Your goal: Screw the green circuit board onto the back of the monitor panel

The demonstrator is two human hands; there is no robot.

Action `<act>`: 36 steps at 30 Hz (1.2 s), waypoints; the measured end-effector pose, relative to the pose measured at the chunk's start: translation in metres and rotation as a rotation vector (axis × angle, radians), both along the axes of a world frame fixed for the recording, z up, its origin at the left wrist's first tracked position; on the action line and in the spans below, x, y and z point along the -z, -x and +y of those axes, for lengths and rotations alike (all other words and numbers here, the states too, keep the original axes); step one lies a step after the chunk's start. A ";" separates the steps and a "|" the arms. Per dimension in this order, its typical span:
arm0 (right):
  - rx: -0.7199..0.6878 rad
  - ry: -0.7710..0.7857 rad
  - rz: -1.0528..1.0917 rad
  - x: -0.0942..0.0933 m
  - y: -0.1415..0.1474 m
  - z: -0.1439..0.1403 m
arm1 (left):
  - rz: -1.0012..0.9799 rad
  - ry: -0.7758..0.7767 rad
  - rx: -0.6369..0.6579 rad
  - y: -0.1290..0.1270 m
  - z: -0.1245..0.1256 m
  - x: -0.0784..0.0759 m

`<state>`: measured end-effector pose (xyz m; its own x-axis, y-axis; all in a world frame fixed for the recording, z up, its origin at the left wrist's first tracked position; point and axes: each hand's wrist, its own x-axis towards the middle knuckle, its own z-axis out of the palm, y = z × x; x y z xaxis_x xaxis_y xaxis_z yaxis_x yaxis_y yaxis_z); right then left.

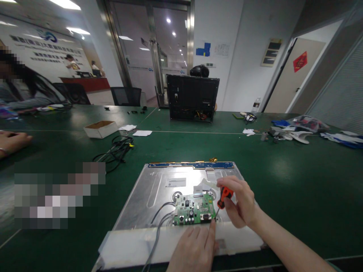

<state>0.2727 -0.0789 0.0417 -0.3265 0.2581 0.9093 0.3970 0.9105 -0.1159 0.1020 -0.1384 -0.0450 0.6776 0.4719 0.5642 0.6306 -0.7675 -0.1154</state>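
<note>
A person sat at a green table with a flat silver metal panel lying in front of them, the back of a screen, its near edge covered by a strip of white film. A small green circuit board sat on the panel, near that edge, with grey wires curving off its left side toward the person.

The right hand was curled around a small screwdriver with an orange handle, thumb and fingers pinching the handle, the shaft angled down to the board's right corner. The left hand lay palm down on the white strip just below the board, fingers together, the index fingertip touching the board's near right edge.

Along the panel's far edge ran a narrow blue strip board, joined to the middle by a pale flat ribbon cable.

Further off on the table lay a tangle of black cable, an open cardboard box, scraps of white paper and a black monitor casing standing upright. At the far left, another person's hand rested on the table
</note>
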 end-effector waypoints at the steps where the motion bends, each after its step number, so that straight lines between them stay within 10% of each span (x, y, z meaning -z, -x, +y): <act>1: 0.004 -0.004 0.006 0.000 0.000 0.000 | 0.001 -0.001 0.000 0.000 0.000 0.000; 36: 0.105 -0.040 0.027 0.005 0.005 0.001 | 0.011 0.004 -0.011 0.000 -0.002 0.002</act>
